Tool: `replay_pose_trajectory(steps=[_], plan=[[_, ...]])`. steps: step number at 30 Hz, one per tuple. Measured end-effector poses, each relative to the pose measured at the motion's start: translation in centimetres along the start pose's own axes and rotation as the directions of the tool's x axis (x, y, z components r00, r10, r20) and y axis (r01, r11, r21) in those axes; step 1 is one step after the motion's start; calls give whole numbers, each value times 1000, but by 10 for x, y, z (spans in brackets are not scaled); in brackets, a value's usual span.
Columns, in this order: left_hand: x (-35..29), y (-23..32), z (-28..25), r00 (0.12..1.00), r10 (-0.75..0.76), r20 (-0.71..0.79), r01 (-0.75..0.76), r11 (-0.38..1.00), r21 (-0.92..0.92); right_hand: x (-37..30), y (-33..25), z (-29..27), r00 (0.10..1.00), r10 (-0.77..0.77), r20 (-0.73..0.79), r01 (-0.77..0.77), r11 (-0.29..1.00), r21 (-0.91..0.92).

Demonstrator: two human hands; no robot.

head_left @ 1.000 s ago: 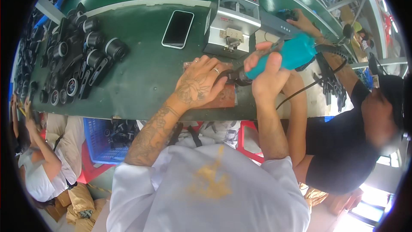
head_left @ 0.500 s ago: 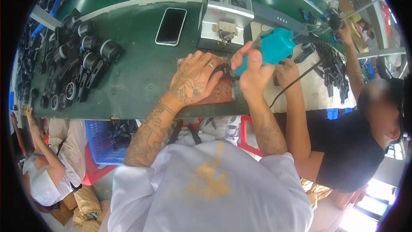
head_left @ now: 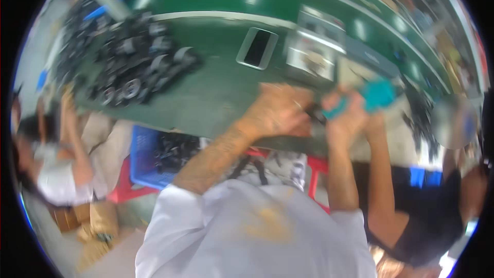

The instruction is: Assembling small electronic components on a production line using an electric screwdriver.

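Teal handheld tool (head_left: pixel 381 94) sits in the grip of a person's right hand (head_left: pixel 349 112), fingers wrapped round it, over the near side of a green tabletop (head_left: pixel 218 90). Close by, the left hand (head_left: pixel 280 110) is bent low; blur hides whether it holds anything. Beyond are a silver machine (head_left: pixel 314 57) and a phone (head_left: pixel 258 48); black parts (head_left: pixel 141 64) lie heaped at left.
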State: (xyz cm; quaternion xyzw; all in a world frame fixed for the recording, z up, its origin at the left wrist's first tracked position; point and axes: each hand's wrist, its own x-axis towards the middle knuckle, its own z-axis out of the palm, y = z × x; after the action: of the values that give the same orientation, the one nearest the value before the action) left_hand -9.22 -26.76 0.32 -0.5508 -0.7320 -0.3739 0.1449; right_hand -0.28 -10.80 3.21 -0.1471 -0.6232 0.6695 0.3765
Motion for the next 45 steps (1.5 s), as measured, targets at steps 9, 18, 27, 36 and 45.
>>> replay_pose_trajectory(steps=[9, 18, 27, 36, 45], plan=[[-90, -35, -112, 523, -694, -495, 595, 713, -370, -88, -42, -63, 999, 18, 33, -26, 969, 244], [-85, -142, -234, 322, -531, -784, 661, 719, -215, -89, -35, -61, 996, 56, 69, -65, 989, 133], [110, 50, 105, 983, -161, 84, 180, 930, -321, -91, -48, -77, 989, 105, 108, -115, 989, 92], [150, 66, 215, 841, -393, 372, 438, 898, -40, -103, -61, -90, 989, 134, 69, -134, 991, 4], [62, 46, 58, 990, -125, 69, 137, 967, -214, -69, -52, -91, 990, 130, 46, -129, 991, -26]])
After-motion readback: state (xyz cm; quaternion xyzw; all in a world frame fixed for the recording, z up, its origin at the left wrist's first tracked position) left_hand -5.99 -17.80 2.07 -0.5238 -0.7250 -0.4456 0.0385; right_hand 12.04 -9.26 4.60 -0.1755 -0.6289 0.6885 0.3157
